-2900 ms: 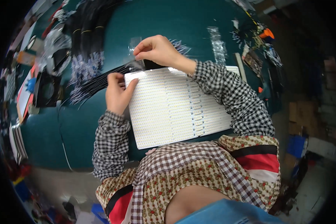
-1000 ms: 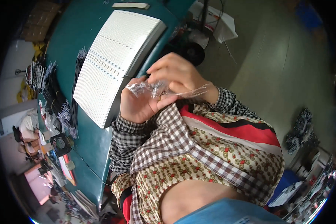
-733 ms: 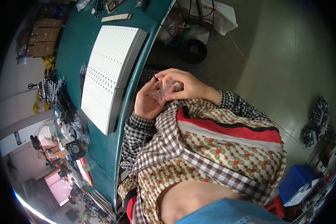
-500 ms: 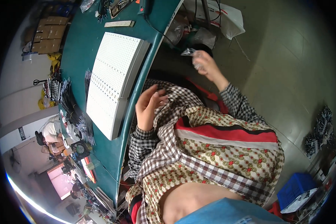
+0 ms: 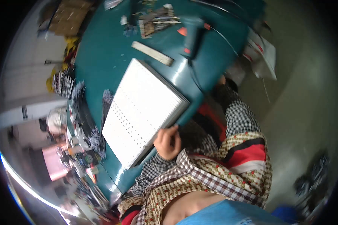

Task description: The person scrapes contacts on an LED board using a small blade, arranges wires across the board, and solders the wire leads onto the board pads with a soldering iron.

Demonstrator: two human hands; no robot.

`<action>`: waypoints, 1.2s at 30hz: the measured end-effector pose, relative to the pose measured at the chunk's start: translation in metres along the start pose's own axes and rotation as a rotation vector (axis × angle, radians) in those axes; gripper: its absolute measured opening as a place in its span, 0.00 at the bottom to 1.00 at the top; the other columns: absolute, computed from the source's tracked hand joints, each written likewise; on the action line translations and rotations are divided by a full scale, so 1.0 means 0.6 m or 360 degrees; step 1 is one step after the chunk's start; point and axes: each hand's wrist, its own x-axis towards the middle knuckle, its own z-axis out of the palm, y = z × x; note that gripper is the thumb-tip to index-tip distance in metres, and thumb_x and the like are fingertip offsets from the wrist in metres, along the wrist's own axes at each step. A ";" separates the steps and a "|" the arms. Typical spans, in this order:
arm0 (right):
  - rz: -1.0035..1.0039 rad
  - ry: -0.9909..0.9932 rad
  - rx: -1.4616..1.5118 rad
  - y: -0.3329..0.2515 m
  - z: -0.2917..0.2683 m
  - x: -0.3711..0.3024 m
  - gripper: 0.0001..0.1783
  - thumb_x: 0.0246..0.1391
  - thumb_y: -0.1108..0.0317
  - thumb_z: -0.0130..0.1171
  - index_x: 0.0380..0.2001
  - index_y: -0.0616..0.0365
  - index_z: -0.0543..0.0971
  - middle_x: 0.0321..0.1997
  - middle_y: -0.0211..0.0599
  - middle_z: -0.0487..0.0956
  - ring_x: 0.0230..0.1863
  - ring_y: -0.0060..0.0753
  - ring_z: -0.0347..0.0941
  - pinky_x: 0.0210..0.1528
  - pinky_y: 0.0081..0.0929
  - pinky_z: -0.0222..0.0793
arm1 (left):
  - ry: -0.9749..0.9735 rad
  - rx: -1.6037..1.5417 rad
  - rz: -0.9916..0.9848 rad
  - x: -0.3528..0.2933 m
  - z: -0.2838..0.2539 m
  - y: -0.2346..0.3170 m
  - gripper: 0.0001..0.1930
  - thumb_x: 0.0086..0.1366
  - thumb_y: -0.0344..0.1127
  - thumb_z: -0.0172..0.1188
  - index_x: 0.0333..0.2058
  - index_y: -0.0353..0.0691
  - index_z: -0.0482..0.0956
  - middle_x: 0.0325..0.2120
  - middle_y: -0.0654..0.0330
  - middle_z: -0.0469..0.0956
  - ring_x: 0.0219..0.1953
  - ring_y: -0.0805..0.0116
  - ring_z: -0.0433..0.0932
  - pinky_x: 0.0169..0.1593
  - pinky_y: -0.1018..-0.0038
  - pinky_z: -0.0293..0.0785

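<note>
My left hand is at the near right side of a thick white block covered in a grid of small holes, with rows of dark marks across it. Its fingers are curled in and slightly blurred; what they hold, if anything, I cannot make out. Of my right hand only a bit of skin shows, low beside the table's right edge; its fingers are hidden. The block lies at a slant on the green table.
Beyond the block lie a pale flat bar and a dark gun-shaped tool with a cord. Bundles of dark wires lie along its left. A small tray of sticks sits farther back. A white bag is off the table's right edge.
The view has turned, so the table and block now sit farther right. My left hand has curled its fingers beside the block. My right hand, earlier raised with something clear and shiny, is now mostly hidden.
</note>
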 end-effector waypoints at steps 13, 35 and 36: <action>-0.0852 -0.0939 0.0086 -0.104 0.052 -0.253 0.13 0.49 0.61 0.53 0.29 0.62 0.76 0.37 0.52 0.77 0.39 0.45 0.74 0.39 0.35 0.69 | -0.0318 0.0033 0.0199 -0.117 0.046 0.113 0.11 0.56 0.27 0.56 0.38 0.33 0.78 0.22 0.61 0.70 0.26 0.68 0.74 0.30 0.75 0.70; -0.0220 -0.0786 -0.0169 0.312 -0.396 -0.153 0.09 0.50 0.64 0.51 0.24 0.58 0.74 0.32 0.43 0.77 0.31 0.31 0.73 0.28 0.28 0.67 | -0.0058 -0.0191 0.0161 -0.091 0.103 0.124 0.11 0.56 0.34 0.56 0.38 0.40 0.72 0.25 0.56 0.65 0.22 0.61 0.72 0.22 0.68 0.67; -0.0198 -0.0765 -0.0177 0.315 -0.416 -0.149 0.09 0.50 0.65 0.51 0.24 0.58 0.74 0.32 0.42 0.77 0.30 0.30 0.73 0.27 0.28 0.67 | -0.0061 -0.0247 0.0152 -0.080 0.101 0.125 0.12 0.56 0.32 0.57 0.39 0.38 0.72 0.25 0.57 0.65 0.22 0.60 0.72 0.22 0.68 0.66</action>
